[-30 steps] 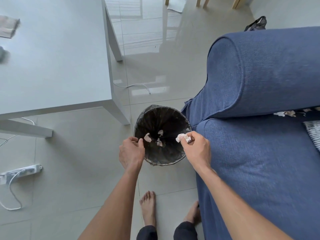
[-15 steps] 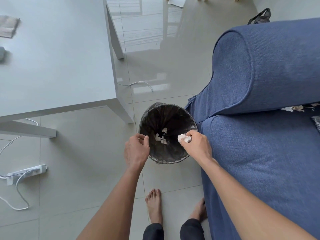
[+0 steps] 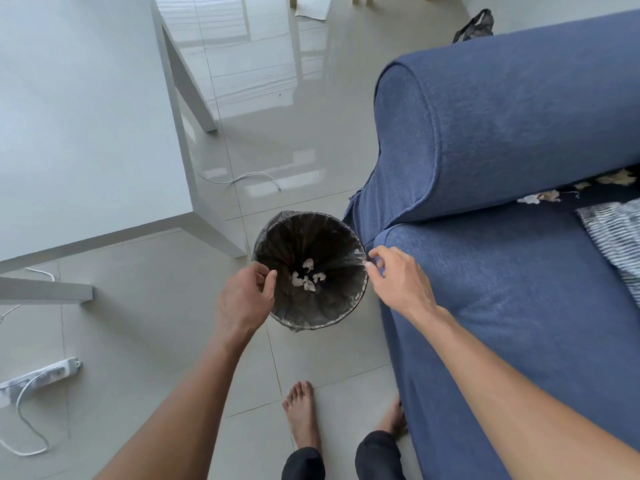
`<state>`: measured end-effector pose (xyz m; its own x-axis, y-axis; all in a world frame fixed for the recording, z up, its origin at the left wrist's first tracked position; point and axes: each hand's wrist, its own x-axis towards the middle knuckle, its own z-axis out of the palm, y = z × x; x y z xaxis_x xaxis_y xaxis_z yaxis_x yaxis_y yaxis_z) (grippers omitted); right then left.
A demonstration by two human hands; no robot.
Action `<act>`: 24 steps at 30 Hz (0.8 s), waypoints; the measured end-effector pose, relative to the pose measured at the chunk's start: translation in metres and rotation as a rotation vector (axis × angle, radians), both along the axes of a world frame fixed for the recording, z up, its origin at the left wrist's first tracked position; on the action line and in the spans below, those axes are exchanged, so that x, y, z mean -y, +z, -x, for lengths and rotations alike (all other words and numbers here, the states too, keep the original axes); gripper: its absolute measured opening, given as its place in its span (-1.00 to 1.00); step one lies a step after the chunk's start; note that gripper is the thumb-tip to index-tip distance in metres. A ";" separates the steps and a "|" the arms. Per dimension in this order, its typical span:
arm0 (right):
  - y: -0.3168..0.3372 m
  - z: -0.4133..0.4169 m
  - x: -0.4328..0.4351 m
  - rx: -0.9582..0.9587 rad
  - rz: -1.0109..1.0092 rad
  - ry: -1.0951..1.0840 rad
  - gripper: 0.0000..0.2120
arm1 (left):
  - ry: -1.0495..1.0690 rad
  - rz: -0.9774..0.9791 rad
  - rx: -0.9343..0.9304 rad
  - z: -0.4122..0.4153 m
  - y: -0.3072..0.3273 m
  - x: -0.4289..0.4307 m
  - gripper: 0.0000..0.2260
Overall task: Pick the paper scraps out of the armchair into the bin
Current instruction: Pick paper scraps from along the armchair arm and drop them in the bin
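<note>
A round bin [image 3: 341,315] lined with a black bag stands on the floor against the blue armchair [image 3: 519,289]. Several crumpled paper scraps [image 3: 307,278] lie at its bottom. My left hand [image 3: 244,296] grips the bin's left rim. My right hand [image 3: 398,277] hovers at the bin's right rim with fingers spread and nothing in it. More paper scraps [image 3: 540,197] lie on the armchair seat at the far right, under the armrest, beside a striped cloth [image 3: 613,233].
A white table [image 3: 86,133] fills the upper left, one leg close to the bin. A power strip [image 3: 38,377] with white cables lies on the tiled floor at left. My bare feet [image 3: 303,417] stand below the bin. A dark bag [image 3: 474,26] lies behind the armchair.
My right hand held a crumpled scrap over the bin; now it is empty with fingers apart, and one more scrap lies in the bin. The left hand stays at the rim.
</note>
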<state>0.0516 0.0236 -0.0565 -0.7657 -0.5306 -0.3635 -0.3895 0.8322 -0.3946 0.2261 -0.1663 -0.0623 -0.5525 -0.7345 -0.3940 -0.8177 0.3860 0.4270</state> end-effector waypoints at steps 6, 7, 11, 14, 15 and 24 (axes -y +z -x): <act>0.031 0.047 -0.079 -0.280 0.230 -0.180 -0.89 | -0.263 0.110 -0.092 0.059 0.012 -0.050 -0.73; 0.033 0.055 -0.097 -0.306 0.222 -0.191 -0.89 | -0.302 0.124 -0.108 0.072 0.014 -0.063 -0.74; 0.034 0.091 -0.165 -0.336 0.121 -0.258 -0.78 | -0.415 0.130 -0.161 0.121 0.019 -0.124 -0.70; 0.030 0.111 -0.209 -0.313 0.057 -0.257 -0.67 | -0.499 0.118 -0.181 0.160 0.018 -0.168 -0.62; 0.028 0.116 -0.218 -0.302 0.052 -0.249 -0.65 | -0.528 0.129 -0.187 0.173 0.018 -0.179 -0.61; 0.014 0.191 -0.245 -0.222 0.101 -0.250 -0.59 | -0.519 0.106 -0.210 0.269 0.005 -0.240 -0.65</act>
